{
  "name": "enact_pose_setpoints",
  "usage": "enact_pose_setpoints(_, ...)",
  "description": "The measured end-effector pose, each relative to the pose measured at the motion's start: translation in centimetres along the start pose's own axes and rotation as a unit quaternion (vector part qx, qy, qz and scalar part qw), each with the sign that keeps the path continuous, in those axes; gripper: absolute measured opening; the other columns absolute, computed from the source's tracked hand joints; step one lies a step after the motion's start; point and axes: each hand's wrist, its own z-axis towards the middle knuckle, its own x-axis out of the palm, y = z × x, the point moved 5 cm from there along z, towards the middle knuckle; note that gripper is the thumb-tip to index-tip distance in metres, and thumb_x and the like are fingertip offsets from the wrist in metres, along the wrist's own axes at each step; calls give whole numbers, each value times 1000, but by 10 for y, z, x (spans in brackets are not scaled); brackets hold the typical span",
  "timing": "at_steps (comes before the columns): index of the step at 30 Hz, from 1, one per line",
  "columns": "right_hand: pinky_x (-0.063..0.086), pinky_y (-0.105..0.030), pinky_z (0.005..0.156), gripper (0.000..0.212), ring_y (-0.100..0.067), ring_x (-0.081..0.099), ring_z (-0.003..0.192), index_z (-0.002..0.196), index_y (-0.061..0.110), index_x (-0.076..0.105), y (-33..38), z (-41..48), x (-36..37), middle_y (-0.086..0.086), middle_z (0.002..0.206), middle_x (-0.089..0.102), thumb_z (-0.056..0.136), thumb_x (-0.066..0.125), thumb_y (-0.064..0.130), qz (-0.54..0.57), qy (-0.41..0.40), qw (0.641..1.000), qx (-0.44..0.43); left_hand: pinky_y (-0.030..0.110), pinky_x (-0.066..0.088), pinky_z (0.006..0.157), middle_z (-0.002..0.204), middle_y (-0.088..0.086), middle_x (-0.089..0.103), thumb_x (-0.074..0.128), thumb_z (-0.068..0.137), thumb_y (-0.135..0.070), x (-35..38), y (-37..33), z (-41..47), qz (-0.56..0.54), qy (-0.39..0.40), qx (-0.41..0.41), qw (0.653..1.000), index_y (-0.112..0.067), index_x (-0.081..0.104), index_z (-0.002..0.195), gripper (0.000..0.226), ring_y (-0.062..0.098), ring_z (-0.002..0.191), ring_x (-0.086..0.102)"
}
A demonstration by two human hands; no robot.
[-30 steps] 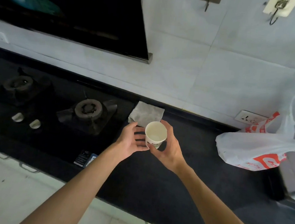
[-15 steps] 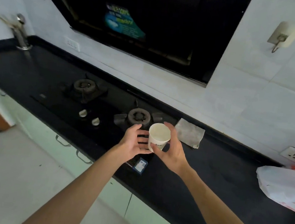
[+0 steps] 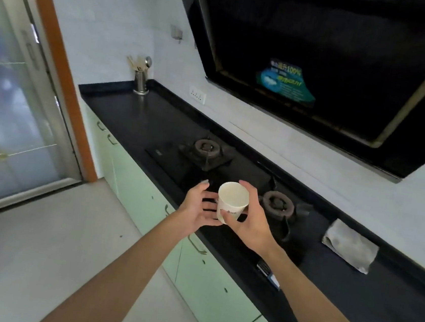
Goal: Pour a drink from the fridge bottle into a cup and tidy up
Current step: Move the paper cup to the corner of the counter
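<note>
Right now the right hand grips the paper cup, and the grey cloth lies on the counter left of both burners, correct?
No. The head view shows the grey cloth on the counter to the right of both burners, not left. The right hand does grip the paper cup.

Both bare forearms reach forward side by side, the right hand (image 3: 251, 219) curling thumb and fingers round the upright cup (image 3: 232, 201), the left hand (image 3: 196, 208) open just beside it, palm turned inward, fingers spread.
</note>
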Motion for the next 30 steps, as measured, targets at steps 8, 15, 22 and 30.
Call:
enact_pose_setpoints(8,48,-22,97,82,1,47,121,142,36,28,46,48,80,27,125,47,80,80,23,32,67,997,-27,57,51,92,114,27,62,40,103,-38,-86,-53,-14,-39,-41,39,998,0,53,126,46,44,100,64)
enact_pose_setpoints(15,39,-2,87,79,10,45,116,143,30,29,70,88,140,13,127,48,82,78,19,64,126,989,-45,52,54,89,116,22,60,40,102,-39,-145,-83,-10,-44,-102,68,991,-6,53,121,41,40,97,63)
enact_pose_setpoints(22,46,-9,89,79,-2,47,120,141,34,30,76,148,195,13,129,46,81,80,23,100,172,978,-64,53,52,97,129,23,55,38,102,-43,-196,-124,23,-37,-147,88,984,-7,50,129,46,42,112,60)
enact_pose_setpoints(30,48,-28,103,79,-11,48,123,140,35,29,74,238,242,12,129,47,80,80,25,99,208,969,-90,51,55,94,121,19,57,38,102,-44,-234,-186,86,-26,-185,96,978,-11,49,122,40,39,106,61)
